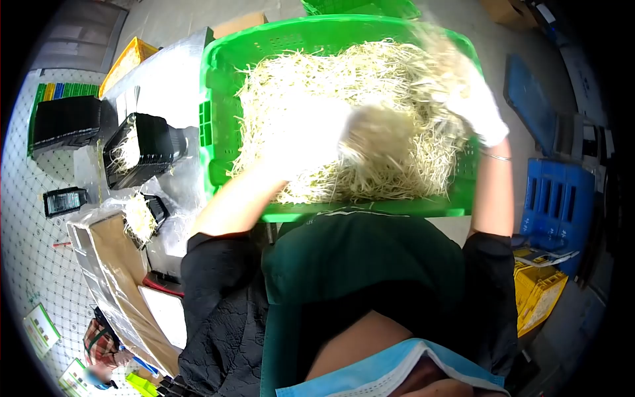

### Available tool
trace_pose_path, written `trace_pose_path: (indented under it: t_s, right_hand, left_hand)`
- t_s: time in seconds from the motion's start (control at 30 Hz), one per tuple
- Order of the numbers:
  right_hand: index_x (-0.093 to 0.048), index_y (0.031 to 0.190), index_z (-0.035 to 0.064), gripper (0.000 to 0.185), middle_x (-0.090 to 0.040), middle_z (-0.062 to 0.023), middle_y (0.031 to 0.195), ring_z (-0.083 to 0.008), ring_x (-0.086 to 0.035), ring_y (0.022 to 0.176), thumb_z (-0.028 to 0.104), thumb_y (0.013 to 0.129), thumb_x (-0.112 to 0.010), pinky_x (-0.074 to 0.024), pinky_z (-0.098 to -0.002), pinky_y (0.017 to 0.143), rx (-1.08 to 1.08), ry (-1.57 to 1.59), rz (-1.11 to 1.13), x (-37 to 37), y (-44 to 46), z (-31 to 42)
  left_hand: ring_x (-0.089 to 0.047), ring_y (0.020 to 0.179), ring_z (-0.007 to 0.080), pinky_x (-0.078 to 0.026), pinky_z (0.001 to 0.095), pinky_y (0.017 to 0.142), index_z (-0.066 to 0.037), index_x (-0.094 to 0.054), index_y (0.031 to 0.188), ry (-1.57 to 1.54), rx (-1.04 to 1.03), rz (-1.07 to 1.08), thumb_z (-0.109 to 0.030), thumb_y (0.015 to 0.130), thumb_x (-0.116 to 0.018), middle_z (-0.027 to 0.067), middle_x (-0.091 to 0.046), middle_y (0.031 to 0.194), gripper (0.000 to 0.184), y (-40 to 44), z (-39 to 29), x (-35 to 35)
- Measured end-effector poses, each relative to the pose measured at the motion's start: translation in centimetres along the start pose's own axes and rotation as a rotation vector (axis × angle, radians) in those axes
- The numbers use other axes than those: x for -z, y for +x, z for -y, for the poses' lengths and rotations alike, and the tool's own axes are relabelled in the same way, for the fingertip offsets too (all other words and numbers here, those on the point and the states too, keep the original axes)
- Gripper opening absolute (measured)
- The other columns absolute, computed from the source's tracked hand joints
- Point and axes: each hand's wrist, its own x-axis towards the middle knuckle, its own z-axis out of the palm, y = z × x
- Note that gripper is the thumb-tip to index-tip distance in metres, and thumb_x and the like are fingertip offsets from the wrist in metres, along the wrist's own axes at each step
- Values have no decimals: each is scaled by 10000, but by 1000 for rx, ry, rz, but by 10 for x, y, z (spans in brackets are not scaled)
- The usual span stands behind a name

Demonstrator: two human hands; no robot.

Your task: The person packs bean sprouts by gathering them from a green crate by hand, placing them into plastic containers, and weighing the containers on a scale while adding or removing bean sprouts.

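A large green crate holds a thick heap of pale bean sprouts. My left hand, in a white glove, is over the left half of the heap, closed round a clump of sprouts that is smeared by motion. On the crate's right side is my right hand, also white-gloved. A blurred bunch of sprouts stretches from it up towards the crate's far rim. Glare and blur hide the fingers' details on both hands.
At the left, black trays with sprouts stand on a metal table, beside a cardboard box. A blue crate and a yellow crate are at the right. Another person appears at the lower left.
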Motion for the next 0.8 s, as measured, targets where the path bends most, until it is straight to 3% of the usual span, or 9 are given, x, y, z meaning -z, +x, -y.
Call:
trace_pose_path:
  t_s: [0.03,0.13,0.23,0.37,0.47,0.57,0.63,0.7,0.8]
  right_hand:
    - [-291,1438,5,947,-448,-142,1402,-232,-485,1238,270,688,-805,-416,-362,1036,-71,13,17,-21,5,3]
    - [-257,1450,-1,840,-421,-151,1426,-246,-477,1251,305,807,-702,-425,-371,1030,-106,297,115,-54,19,-24]
    - [-288,1431,-7,734,-410,-162,1431,-279,-453,1283,290,868,-654,-389,-389,1064,115,-997,352,-51,32,2]
    - [-145,1454,-38,905,-302,-188,1488,-289,-310,1376,435,852,-628,-320,-392,1116,-648,481,507,-53,66,-41]
    - [-118,1459,-35,1041,-320,-223,1468,-294,-339,1362,535,776,-659,-376,-394,1075,-125,-575,528,-140,28,-22]
    - [-134,1457,-41,1153,-333,-221,1460,-276,-417,1309,579,677,-716,-431,-358,1008,-74,-1639,143,-179,-10,14]
    - [-180,1438,-42,1166,-485,-207,1291,-273,-542,1126,551,611,-750,-492,-349,880,-94,-1521,187,-163,5,13]
    - [-229,1416,-42,1130,-618,-178,1106,-274,-641,941,491,582,-773,-540,-354,766,-282,-1426,314,-140,31,14]
    - [-340,1356,-48,957,-649,-168,913,-276,-652,836,382,615,-769,-545,-352,721,-188,-833,426,-105,36,-26]
  left_hand:
    - [-564,1138,180,-437,337,994,-12,-536,1274,261,40,-22,-174,899,-579,193,-606,1199,411,0,-4,-10]
    - [-566,1130,170,-427,344,995,-22,-554,1258,-860,2,-60,-177,815,-676,175,-638,1144,484,13,9,-46]
    - [-466,1244,320,-337,401,1078,-11,-406,1371,337,-251,-286,-247,670,-813,190,-483,1350,845,-26,32,-16]
    - [-414,1285,348,-291,463,1083,-33,-301,1438,402,-4,-359,-316,678,-777,191,-431,1400,941,-34,25,-21]
    - [-438,1245,376,-260,530,1075,-22,-259,1452,360,73,-379,-293,709,-728,194,-476,1352,919,-12,24,-29]
    - [-458,1221,367,-291,501,1061,10,-245,1450,277,48,-462,-235,683,-723,221,-516,1293,936,-17,21,-25]
    - [-476,1193,379,-344,445,1036,53,-235,1437,308,205,-266,-258,705,-713,260,-523,1261,927,-26,16,1]
    - [-474,1194,408,-353,441,1046,82,-287,1405,451,-107,-645,-371,712,-751,304,-463,1309,949,-60,23,37]
    - [-455,1194,346,-340,409,1031,24,-391,1336,635,198,-887,-411,780,-700,226,-457,1315,771,-139,55,127]
